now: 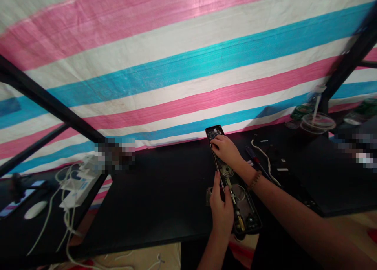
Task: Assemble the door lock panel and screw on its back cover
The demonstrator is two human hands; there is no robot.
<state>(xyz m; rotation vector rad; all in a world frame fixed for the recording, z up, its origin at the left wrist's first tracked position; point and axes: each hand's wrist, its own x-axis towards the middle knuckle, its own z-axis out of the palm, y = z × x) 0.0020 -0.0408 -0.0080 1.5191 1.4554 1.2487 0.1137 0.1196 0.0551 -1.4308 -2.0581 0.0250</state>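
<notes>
A long, narrow black casing lies opened at the front of the black table. Inside it are a round metal part, a brass-coloured fitting and thin pale wires. A small circuit board sits at its far end. My left hand grips the casing's left side near the middle, index finger and thumb apart along the edge. Over the far end, my right hand has its fingers bent together close to the board and a wire; what they pinch is hidden.
Right of the casing lie a screwdriver, a pale cable and small loose parts. A lidded cup with a straw stands at the back right. Leftward are tangled white cables, a white mouse and a metal frame post.
</notes>
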